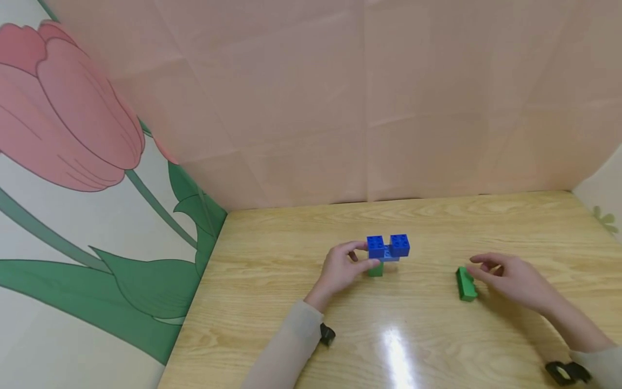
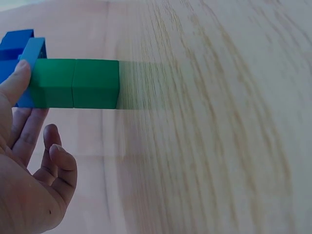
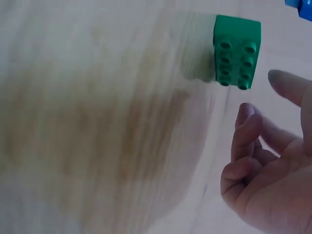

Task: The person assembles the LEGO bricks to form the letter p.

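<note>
My left hand (image 1: 342,267) pinches a built stack of toy bricks between thumb and fingers, near its light blue brick (image 2: 34,51). Two dark blue bricks (image 1: 400,245) sit side by side with a gap on top of the light blue one. Beneath it are two green bricks (image 2: 96,84), one under the other, and the lowest appears to meet the table. To the right, a separate green brick (image 1: 466,284) lies on its side, its studs facing my right hand (image 1: 517,281). In the right wrist view, those loosely bent fingers are apart from this brick (image 3: 236,51).
The wooden table (image 1: 272,324) ends at a wall covered by a pinkish sheet (image 1: 301,108) at the back. On the left rises a wall with a tulip picture (image 1: 87,113). Black straps show near both cuffs.
</note>
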### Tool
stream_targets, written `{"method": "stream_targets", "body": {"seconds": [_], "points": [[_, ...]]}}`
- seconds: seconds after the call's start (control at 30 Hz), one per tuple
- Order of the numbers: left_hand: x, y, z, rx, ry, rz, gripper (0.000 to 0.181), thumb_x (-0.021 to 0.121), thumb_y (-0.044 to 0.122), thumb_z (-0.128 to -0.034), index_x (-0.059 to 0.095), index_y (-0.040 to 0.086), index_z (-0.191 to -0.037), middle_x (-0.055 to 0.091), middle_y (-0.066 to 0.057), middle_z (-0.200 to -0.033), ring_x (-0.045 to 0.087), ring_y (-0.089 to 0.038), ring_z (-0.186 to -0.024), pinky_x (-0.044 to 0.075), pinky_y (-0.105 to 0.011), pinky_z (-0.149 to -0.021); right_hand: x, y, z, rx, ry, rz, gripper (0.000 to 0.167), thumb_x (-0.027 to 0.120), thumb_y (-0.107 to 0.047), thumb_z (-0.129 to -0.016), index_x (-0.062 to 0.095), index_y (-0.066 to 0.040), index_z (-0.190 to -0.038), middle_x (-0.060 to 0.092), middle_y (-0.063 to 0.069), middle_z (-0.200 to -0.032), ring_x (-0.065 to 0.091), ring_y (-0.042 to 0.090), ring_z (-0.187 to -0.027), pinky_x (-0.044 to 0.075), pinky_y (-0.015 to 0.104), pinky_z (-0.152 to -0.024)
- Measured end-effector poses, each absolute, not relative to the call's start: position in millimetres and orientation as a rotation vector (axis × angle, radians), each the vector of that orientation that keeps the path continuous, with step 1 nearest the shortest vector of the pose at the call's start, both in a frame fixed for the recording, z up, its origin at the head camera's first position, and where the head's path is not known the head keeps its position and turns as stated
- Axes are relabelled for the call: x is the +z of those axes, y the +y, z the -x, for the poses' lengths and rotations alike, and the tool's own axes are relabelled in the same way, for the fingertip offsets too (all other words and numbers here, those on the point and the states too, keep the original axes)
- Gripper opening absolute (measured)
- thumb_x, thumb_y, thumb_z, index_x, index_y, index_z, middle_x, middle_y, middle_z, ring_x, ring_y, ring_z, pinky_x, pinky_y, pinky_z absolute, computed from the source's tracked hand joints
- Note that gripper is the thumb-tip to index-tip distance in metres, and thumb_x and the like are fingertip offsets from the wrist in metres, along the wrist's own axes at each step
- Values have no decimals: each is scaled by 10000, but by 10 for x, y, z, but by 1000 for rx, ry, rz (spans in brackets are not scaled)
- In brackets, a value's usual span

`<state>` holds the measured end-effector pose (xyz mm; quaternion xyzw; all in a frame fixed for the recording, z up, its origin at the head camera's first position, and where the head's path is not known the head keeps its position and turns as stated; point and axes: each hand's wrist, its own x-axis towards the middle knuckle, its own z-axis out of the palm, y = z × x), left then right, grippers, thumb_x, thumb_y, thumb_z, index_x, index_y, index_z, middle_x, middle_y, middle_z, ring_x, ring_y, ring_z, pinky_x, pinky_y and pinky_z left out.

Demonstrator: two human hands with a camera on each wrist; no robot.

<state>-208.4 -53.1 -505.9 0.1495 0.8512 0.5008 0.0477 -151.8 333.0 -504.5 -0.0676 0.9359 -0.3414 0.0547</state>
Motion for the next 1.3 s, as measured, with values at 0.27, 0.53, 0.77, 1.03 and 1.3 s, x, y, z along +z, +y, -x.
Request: {"method": "stream_targets", "body": {"seconds": [0.27,0.53,0.77,1.03,1.3], "points": [[-5046,-531,2080,1527,2597,-450,388,826,500,-870,758,324,-1210,668,241,-1101,576,-100,-908,487,-299,-691,-5087,3316,1471,-1000,2816,75,623,612,-476,-1041,627,83,-1317,725,156,-1068,662,291,-930,496,361,-691],[-5037,-532,2084,1529,2598,-449,392,826,502,-870,759,320,-1210,698,181,-1132,578,-101,-908,486,-297,-691,-5099,3242,1394,-963,2762,-8,745,589,-591,-1012,617,83,-1328,719,207,-1109,675,362,-973,524,412,-696],[-5044,-542,2086,1547,2598,-477,383,826,506,-868,761,322,-1198,684,211,-1114,580,-102,-891,489,-296,-661,-5084,3187,1380,-976,2729,-33,748,685,-590,-954,635,94,-1252,718,134,-1033,656,261,-895,500,361,-667],[-5048,-546,2076,1563,2580,-483,373,824,511,-868,758,340,-1193,672,238,-1105,580,-107,-896,493,-302,-665,-5083,3147,1373,-980,2733,-19,727,710,-560,-950,633,102,-1242,729,81,-1012,652,226,-901,492,357,-685],[-5041,-540,2056,1558,2574,-451,354,827,506,-868,758,358,-1182,671,242,-1100,580,-112,-902,493,-312,-671,-5109,3135,1362,-1000,2780,20,662,740,-526,-941,658,55,-1247,724,47,-995,645,209,-886,479,356,-686]]}}
